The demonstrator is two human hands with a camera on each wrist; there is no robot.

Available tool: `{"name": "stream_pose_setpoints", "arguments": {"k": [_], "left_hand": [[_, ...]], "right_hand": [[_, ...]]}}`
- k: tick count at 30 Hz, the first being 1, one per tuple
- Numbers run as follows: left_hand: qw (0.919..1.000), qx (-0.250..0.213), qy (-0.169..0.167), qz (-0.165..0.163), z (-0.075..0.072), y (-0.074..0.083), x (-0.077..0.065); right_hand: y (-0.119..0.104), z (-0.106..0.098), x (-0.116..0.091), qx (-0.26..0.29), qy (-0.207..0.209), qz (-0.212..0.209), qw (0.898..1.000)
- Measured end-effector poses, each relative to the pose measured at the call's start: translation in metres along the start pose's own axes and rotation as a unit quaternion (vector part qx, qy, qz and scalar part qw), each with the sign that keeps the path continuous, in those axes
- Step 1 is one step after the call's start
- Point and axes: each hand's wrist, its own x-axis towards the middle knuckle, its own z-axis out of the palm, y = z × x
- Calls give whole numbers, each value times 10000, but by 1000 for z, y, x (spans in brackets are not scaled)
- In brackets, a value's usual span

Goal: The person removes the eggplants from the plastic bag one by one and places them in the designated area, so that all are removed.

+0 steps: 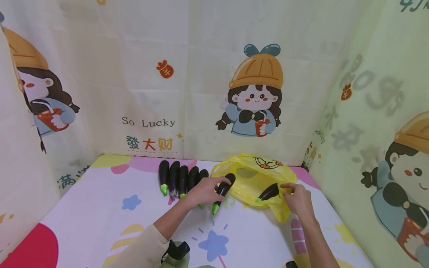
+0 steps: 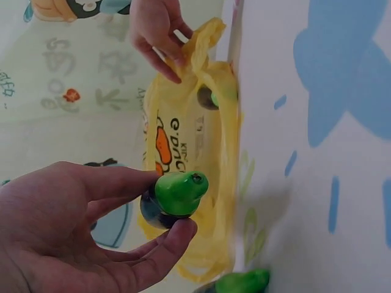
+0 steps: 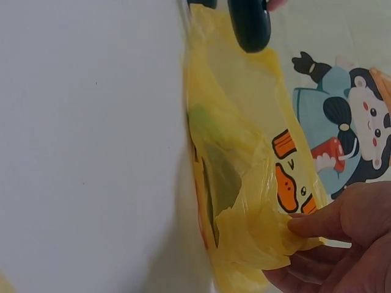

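Observation:
In the head view my left hand (image 1: 206,190) grips a dark purple eggplant (image 1: 226,186) by its body, tilted, with the green stem end pointing down toward me. The left wrist view shows that stem end (image 2: 180,192) between thumb and fingers. My right hand (image 1: 297,199) pinches the edge of a yellow plastic bag (image 1: 244,197) at its right side. Another eggplant (image 1: 269,192) lies at the mouth of the bag. In the right wrist view the thumb and fingers (image 3: 317,223) hold the crumpled plastic.
To the left of the bag, several eggplants (image 1: 164,175) lie side by side in a row, stems toward me. A printed cloth covers the table (image 1: 151,223). Cloth walls with cartoon figures (image 1: 256,93) stand behind it and on both sides.

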Motion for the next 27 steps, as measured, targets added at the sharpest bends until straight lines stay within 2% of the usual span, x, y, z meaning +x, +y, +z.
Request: {"name": "stream_pose_setpoints", "arguments": {"k": [4,14,21,27], "left_hand": [[9999,-67,113,-18,-10,-7,-7],[9982,-323,386,-325,-33,-22,-22],[9930,-436,668,-870,-46,-29,-33],[9903,-476,821,-1011,-52,-40,-40]], "right_hand": [[0,-1,0,1,20,-15,10000],[-3,2,0,84,46,29,9999],[-5,1,0,73,7,45,10000],[-3,2,0,48,-24,17,10000]]}}
